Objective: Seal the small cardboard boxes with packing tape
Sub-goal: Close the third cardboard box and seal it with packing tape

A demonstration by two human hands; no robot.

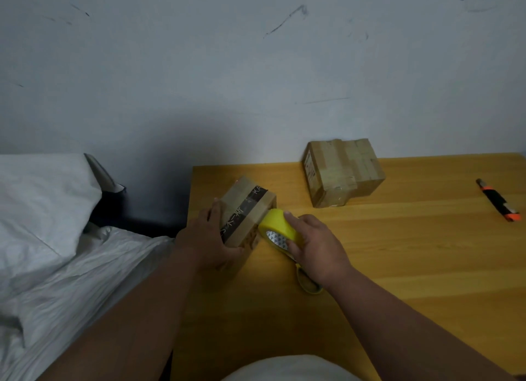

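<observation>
Taping a box at the table's left edge.
Left hand [209,239] is gripping the box [246,210]; right hand [316,245] is holding the tape [280,227] against its side.

A wooden tabletop [398,266] stands against a pale grey wall [227,67]. The wall has some thin dark scuff marks on it. A black and orange knife [498,200] lies near the right edge of the tabletop, all by itself. Just past the left edge of the tabletop there is a bed [71,281] with a crumpled white sheet. A white pillow [37,204] sits at the far end of the bed, against the wall.
</observation>
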